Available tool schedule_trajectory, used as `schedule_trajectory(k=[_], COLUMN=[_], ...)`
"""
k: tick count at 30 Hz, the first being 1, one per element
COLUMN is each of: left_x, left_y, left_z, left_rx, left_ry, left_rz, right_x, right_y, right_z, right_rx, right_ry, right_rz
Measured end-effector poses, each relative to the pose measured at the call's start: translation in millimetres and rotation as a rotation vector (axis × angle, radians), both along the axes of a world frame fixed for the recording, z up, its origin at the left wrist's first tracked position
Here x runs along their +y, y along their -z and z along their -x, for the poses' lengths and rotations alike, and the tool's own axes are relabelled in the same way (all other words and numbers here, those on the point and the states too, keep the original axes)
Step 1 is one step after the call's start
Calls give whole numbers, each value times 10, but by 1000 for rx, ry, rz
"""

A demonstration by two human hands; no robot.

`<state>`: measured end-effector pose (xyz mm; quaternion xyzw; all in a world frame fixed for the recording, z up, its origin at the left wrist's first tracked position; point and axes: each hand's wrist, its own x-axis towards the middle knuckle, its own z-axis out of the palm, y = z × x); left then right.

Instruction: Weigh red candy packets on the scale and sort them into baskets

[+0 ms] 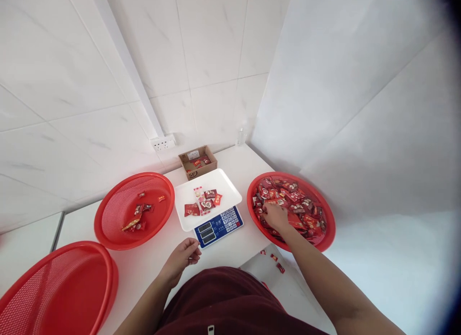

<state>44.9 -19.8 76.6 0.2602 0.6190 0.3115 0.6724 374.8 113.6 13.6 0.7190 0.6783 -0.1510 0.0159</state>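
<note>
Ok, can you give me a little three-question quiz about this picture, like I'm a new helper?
1. True or false: the person's right hand is inside the round red plastic basket on the right.

2. What sits just behind the white rectangular tray, nearer the wall?
A) a green glass jar
B) a brown cardboard box
C) a yellow metal lamp

3. Which hand is closer to the blue rectangular panel with number keys?

Key:
1. True; it reaches in among the wrapped packets.
2. B.
3. The left hand; its fingertips are right by the panel's near left corner.
</note>
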Motion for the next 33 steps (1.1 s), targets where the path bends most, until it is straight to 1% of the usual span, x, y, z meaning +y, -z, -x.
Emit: schedule_trajectory(k=[6,8,10,12,14,15,16,18,20,22,24,26,28,30,33], left_x=[-24,-14,5,33,69,90,112,155,191,213,214,188,141,85,3], left_y=[110,119,109,84,45,19,-10,-75,-130,-154,-136,-86,-21,42,118], left_z=[48,57,59,46,10,-20,-57,-146,-236,-300,-321,-297,-243,-174,-68], left_rx=[-7,-6,-4,4,1,-4,-10,-32,-71,-114,-119,-97,-80,-72,-50], left_ry=[-7,2,13,22,40,54,67,81,95,135,167,150,101,54,-12], left_rz=[3,5,3,-4,-23,-32,-42,-64,-102,-150,-165,-148,-119,-94,-52], right_x=[-51,-62,-52,-29,-18,-25,-45,-128,-261,-416,-551,-634,-651,-597,-399], right_y=[-62,-95,-153,-234,-325,-370,-411,-480,-529,-550,-535,-476,-383,-280,-158], right_z=[7,5,-5,6,81,155,257,529,853,1159,1395,1541,1610,1630,1630], right_rx=[12,22,69,199,449,617,798,1123,1309,1362,1364,1385,1435,1465,1409], right_ry=[-24,4,75,163,239,261,266,215,110,21,-16,-6,39,119,224], right_rz=[-1,-50,-152,-256,-284,-256,-195,14,249,397,466,530,600,615,500])
